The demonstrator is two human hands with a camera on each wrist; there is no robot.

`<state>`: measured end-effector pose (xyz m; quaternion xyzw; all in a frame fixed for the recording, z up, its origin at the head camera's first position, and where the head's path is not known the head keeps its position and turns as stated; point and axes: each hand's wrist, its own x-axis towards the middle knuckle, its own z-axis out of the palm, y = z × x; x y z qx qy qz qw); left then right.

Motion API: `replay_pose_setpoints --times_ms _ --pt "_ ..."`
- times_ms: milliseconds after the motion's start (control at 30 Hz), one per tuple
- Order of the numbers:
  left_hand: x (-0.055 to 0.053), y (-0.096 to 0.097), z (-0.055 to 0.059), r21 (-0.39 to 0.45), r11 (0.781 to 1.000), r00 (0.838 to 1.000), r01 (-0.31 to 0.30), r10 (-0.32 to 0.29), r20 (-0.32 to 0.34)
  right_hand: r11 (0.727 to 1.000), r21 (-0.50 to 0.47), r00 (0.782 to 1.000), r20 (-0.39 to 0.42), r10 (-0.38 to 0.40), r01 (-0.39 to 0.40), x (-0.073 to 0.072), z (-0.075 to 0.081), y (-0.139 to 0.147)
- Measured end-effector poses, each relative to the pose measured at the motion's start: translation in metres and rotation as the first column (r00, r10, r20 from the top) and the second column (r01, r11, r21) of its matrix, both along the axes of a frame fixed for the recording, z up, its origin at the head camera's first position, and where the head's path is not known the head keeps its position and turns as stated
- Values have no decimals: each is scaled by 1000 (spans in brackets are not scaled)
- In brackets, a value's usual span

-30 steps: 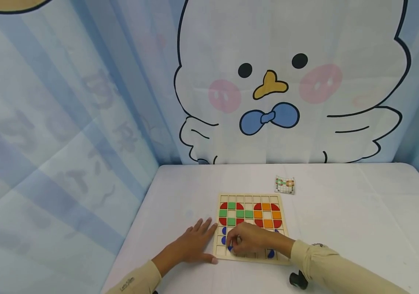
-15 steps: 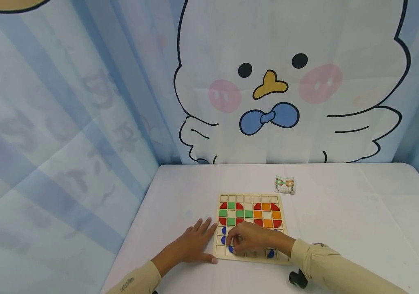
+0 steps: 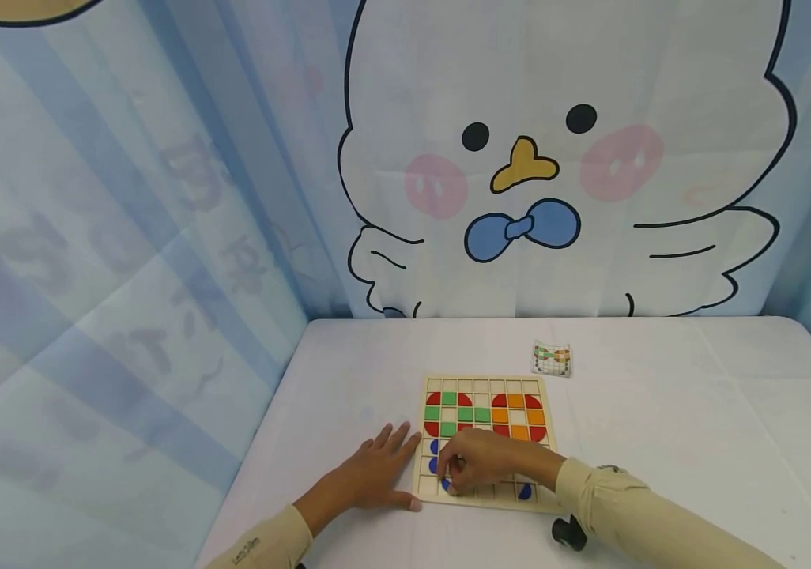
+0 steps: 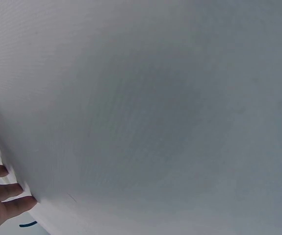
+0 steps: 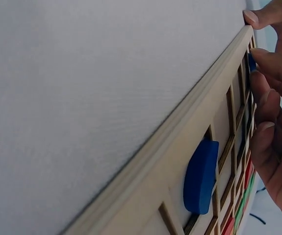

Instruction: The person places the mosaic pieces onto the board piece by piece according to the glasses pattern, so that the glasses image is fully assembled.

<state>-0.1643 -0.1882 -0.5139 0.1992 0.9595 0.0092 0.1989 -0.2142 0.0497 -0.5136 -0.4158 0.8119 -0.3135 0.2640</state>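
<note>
A wooden grid board (image 3: 484,378) lies on the table, with red, green and orange pieces in its far rows. My right hand (image 3: 480,460) reaches over its near-left part. Thumb and finger pinch a blue rounded piece (image 5: 251,62) at a cell by the front edge. Two blue pieces (image 3: 434,465) sit in the left column; another blue piece (image 5: 201,177) stands in the front row at right. My left hand (image 3: 377,470) rests beside the board with fingers spread, its fingertips right at the left edge. The right hand and forearm hide several middle cells.
A small pattern card (image 3: 551,359) lies beyond the board's far right corner. A black device (image 3: 569,533) shows under the right sleeve. The white table (image 3: 683,427) meets a printed curtain (image 3: 519,276) at the back, with more curtain on the left.
The blue piece under the right fingertips has turned slightly, now showing a rounded side. The right hand stays at the same cell; the black device shifts slightly left. The left hand is still.
</note>
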Motion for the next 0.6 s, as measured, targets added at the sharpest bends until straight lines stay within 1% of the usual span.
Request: replay_pose_setpoints --times_ms 133,333,600 --pt "1 0 1 6 1000 1000 6 -6 1 1000 -2 999 38 3 -3 -2 -1 1" --pt "-1 -2 0 -2 1000 1000 21 -21 -4 999 -20 999 20 41 -40 -3 -2 0" --pt "-2 -1 0 -12 1000 1000 27 -27 -6 999 -3 999 11 43 -43 -6 1 2"
